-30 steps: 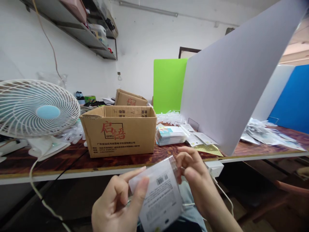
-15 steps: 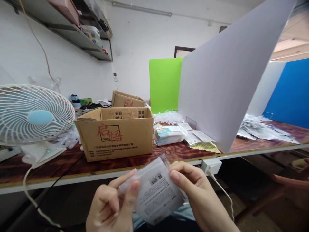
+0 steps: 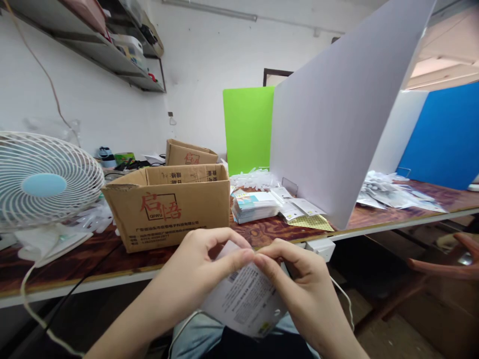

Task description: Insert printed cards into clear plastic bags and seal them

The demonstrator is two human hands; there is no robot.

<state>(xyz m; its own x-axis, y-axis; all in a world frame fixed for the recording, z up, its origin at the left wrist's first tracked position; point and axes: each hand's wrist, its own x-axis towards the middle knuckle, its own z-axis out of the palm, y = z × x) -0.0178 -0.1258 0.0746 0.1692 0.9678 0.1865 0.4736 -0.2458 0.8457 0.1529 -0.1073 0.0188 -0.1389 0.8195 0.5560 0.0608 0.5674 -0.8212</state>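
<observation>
Both my hands hold a small clear plastic packet [image 3: 243,299] with a printed white card and barcode inside, just below the table edge over my lap. My left hand [image 3: 198,271] pinches the packet's top edge with thumb and forefinger. My right hand [image 3: 295,284] pinches the same top edge right beside it, fingertips almost touching the left ones. The packet's lower part hangs tilted below the hands.
An open cardboard box [image 3: 168,209] with red characters stands on the wooden table [image 3: 75,259], a white desk fan [image 3: 41,182] to its left. A stack of printed cards [image 3: 254,207], loose packets, a white divider board [image 3: 337,124] and a green board [image 3: 247,127] lie right.
My left hand has moved up from the packet's lower left side to its top edge, meeting the right fingertips. The packet has turned and dropped below the hands. The view shifted slightly right.
</observation>
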